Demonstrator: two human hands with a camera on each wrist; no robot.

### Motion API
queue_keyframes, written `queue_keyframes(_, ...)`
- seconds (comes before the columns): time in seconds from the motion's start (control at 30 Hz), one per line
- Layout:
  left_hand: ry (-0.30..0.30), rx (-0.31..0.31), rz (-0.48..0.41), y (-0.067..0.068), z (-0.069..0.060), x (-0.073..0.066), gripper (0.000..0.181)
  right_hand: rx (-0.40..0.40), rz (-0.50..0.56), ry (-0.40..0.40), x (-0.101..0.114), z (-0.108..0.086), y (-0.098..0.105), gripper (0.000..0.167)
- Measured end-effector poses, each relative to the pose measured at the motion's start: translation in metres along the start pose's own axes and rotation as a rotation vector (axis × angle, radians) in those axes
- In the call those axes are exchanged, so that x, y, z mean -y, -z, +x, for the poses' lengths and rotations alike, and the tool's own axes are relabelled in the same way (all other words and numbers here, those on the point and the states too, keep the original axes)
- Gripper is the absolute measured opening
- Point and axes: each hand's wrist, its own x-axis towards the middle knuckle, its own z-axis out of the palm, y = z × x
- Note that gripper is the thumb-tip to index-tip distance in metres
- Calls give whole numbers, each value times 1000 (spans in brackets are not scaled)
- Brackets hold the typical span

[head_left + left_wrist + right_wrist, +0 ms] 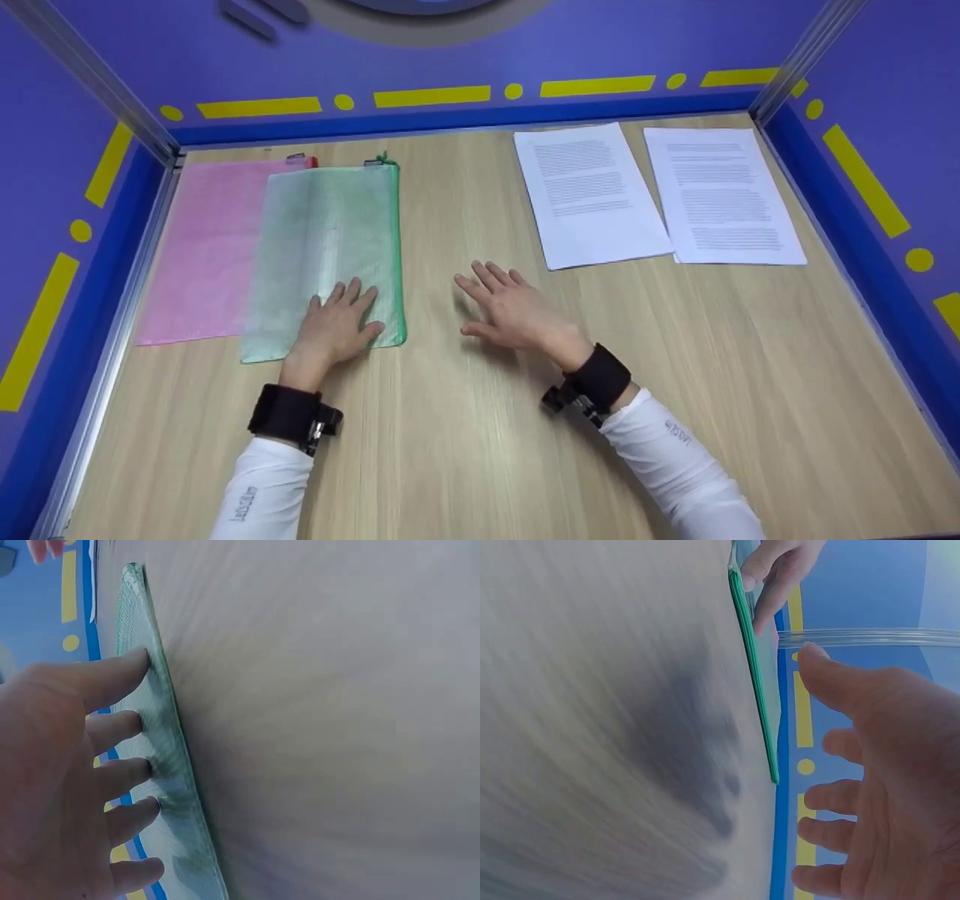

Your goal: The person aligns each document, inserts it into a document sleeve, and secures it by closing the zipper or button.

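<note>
A green mesh zipper pouch [330, 225] lies flat at the left of the table, partly over a pink mesh zipper pouch [202, 255]. My left hand [335, 328] is spread over the green pouch's near end, its fingertips touching the surface; the left wrist view shows this pouch [161, 735] under the fingers. To the right of the pouches, my right hand [517, 311] hovers above the bare wood with fingers apart and holds nothing. In the right wrist view that hand [900, 772] casts a shadow, and the pouch's green zipper edge [754, 675] stands beyond it.
Two printed paper stacks lie at the back right: a left stack [592, 195] and a right stack [724, 195], their near corners touching or nearly so. Blue walls [450, 67] with yellow marks enclose the wooden table [450, 450] at the back and both sides.
</note>
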Motion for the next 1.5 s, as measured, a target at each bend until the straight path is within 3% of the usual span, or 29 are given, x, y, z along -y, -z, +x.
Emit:
queue_keyframes(0.37,-35,-68,-47,-12,16,-43,64,42,-52,-19,0,2,-2,78)
queue_keyframes(0.5,-63,-79,-53,-12,17,-51,63,53,-50,-23,3,4,-4,78)
queue_keyframes(0.7,-75,-101,-77,-7,13,-33,62,64,-69,16,15,8,-5,79)
queue_keyframes(0.9,-20,-116,-60,3,6,0,64,58,-160,92,37,12,-11,72)
queue_keyframes(1.07,16,-108,-138,5,5,17,66,69,-226,181,50,15,-19,63)
queue_keyframes(1.33,43,-62,-154,1,7,15,67,118,-251,190,47,13,-28,59)
queue_keyframes(1.5,47,-69,-96,-1,9,1,67,103,-110,150,33,10,-26,60)
